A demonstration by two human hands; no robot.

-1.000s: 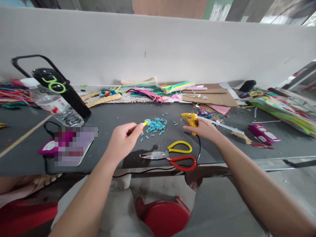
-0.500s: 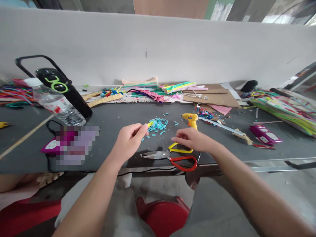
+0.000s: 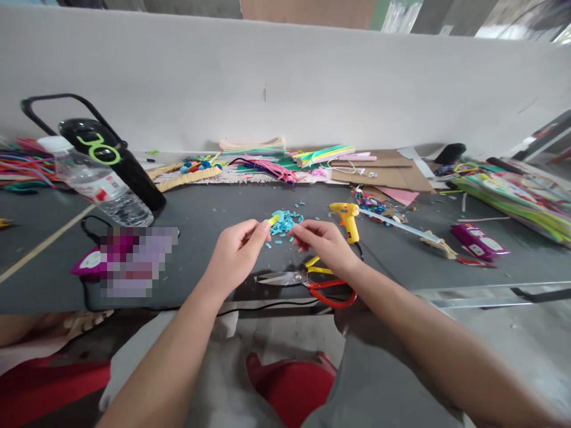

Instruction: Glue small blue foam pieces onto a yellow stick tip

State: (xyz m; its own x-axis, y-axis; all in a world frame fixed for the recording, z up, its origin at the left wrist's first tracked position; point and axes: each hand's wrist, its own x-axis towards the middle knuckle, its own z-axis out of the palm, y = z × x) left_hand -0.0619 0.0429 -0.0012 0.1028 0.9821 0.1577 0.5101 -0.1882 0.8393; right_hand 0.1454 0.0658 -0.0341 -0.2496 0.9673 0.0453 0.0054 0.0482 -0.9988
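Observation:
Between the thumb and fingers of my left hand (image 3: 241,249) is a small yellow piece (image 3: 272,221) with a light-blue part at its tip. It is held over a pile of small blue pieces (image 3: 285,221) on the dark table. My right hand (image 3: 323,241) is closed at the right edge of the pile, fingertips pinched; whatever they hold is too small to make out. Scissors (image 3: 285,278) with one yellow and one red handle lie open below my hands. A yellow glue gun (image 3: 348,219) lies just right of my right hand, with a clear glue stick (image 3: 392,223) at its back.
On the left stand a water bottle (image 3: 104,184) and a black flask (image 3: 129,172), near a purple box (image 3: 96,260). Colourful stems (image 3: 321,156) and cardboard (image 3: 379,172) lie along the wall. Another purple box (image 3: 479,241) and a striped bundle (image 3: 513,208) are at the right.
My right hand has moved left from beside the glue gun to the edge of the blue pile, uncovering the gun's handle. My left hand still holds the yellow piece in nearly the same place.

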